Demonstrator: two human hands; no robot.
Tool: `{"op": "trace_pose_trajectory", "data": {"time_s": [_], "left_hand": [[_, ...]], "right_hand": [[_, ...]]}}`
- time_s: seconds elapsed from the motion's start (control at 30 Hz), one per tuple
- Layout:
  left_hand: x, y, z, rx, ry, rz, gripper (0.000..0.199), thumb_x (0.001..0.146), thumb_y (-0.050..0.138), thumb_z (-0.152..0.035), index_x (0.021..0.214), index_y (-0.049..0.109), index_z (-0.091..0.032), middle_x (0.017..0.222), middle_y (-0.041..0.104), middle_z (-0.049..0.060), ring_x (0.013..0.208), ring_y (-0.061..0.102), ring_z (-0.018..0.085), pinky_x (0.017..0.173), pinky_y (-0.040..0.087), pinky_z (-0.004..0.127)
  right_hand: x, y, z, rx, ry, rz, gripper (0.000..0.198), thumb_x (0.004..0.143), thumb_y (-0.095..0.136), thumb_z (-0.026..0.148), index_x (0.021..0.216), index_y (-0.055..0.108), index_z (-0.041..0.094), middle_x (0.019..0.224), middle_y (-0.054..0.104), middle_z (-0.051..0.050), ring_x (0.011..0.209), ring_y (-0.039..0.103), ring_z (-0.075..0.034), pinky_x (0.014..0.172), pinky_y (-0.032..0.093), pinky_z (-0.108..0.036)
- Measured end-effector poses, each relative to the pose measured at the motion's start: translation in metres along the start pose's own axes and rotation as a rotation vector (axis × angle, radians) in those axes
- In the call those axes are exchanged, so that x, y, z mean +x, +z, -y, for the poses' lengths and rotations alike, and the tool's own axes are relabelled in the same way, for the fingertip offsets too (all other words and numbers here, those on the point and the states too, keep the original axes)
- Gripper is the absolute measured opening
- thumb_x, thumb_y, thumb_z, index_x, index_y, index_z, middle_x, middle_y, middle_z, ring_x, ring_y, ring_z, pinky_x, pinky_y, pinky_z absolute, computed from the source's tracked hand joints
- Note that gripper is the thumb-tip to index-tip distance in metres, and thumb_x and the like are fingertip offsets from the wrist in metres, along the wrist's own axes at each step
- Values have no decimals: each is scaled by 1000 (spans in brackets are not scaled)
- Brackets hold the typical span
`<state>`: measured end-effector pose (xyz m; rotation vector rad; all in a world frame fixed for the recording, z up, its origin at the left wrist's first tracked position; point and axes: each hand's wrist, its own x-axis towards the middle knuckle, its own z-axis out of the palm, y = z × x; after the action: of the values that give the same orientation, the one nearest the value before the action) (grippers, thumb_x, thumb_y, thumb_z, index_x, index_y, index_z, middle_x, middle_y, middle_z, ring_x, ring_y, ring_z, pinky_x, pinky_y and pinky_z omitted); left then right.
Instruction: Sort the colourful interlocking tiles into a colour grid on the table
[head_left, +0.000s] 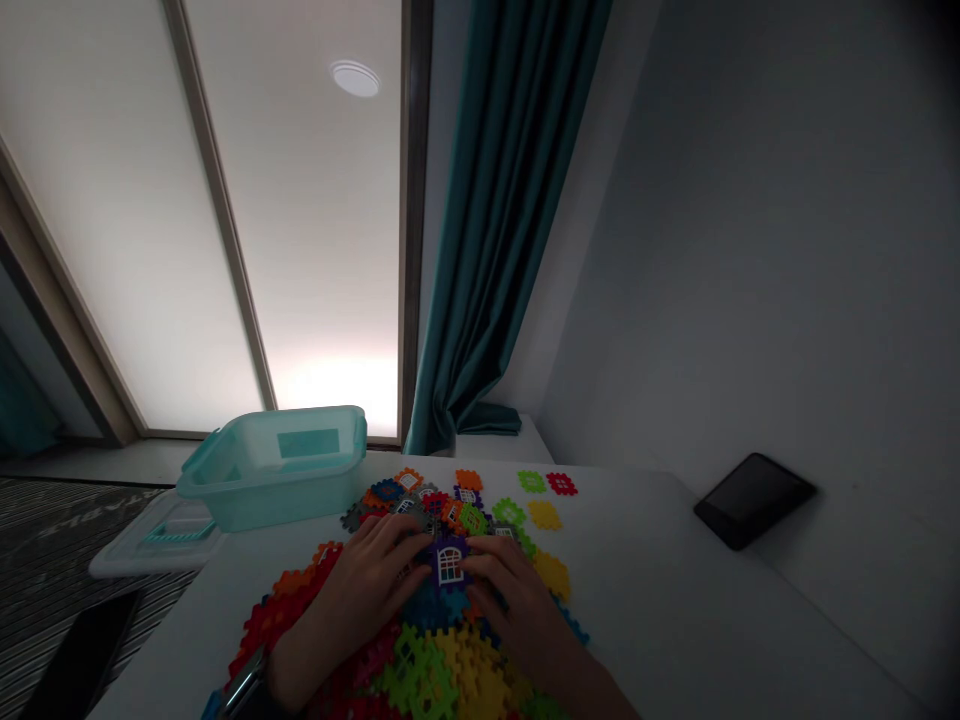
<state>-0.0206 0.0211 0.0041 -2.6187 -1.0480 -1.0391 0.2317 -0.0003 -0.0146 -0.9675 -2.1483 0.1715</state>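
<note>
A purple interlocking plastic tile [450,565] with a white window insert is held between both hands, above a heap of similar pieces. My left hand [375,575] grips its left edge with thumb and fingers; a watch is on that wrist. On the tile's right side, my right hand [514,600] has its fingertips closed on the edge. Beneath the hands lie blue pieces [431,608], lime green tiles [420,675] and yellow tiles [472,670]. Red tiles [281,610] are piled to the left, partly hidden by my left forearm.
A translucent teal bin [277,500] stands at the table's back left, beside its lid [169,535]. Loose tiles, among them a red tile [562,484] and a yellow tile [545,515], lie behind my hands. A black tablet-like device [754,500] is at the right by the wall.
</note>
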Motion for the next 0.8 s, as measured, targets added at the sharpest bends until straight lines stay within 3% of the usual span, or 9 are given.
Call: {"op": "trace_pose_trajectory", "data": {"time_s": [0.1,0.23,0.47,0.63,0.7,0.8], "left_hand": [[1,-2,-3,-30,-6,28,34,95,65,-33,127,61,-22,117,65,10,103,65,28,87,55,42],[1,0,-4,-30,8,18,50,84,80,-39,126,59,-21,116,66,11,102,65,31,84,54,42],[-2,5,-3,-127,-39,27,45,85,77,-30,125,59,-22,118,64,11,106,63,31,91,51,44],[-1,7,-7,-487,-219,80,26,92,68,-41,111,64,-23,114,61,9,103,62,26,89,51,37],[3,4,-12,-620,-289,138,21,99,58,-41,96,66,-22,106,60,7,98,62,23,88,50,34],[10,-1,-18,-725,-378,175,33,102,51,-43,81,65,-20,102,58,6,95,61,22,88,48,32]], "right_hand": [[0,2,-1,-11,-7,-23,23,99,55,14,116,61,28,123,67,-6,115,64,-23,99,55,-40],[-1,4,0,-22,-17,-20,23,99,55,14,117,60,28,123,67,-7,115,64,-24,101,53,-42],[0,2,0,-20,-36,-51,18,101,53,17,114,59,27,122,68,-7,114,64,-23,99,52,-40],[3,-4,0,46,-77,-106,15,102,53,22,113,62,27,116,71,-5,107,66,-22,97,50,-38],[3,-5,3,130,10,-124,12,102,52,25,102,64,26,102,73,-4,97,67,-22,89,51,-36],[5,-4,11,289,297,-86,18,99,57,36,90,66,24,87,71,-3,84,67,-21,77,51,-32]]}}
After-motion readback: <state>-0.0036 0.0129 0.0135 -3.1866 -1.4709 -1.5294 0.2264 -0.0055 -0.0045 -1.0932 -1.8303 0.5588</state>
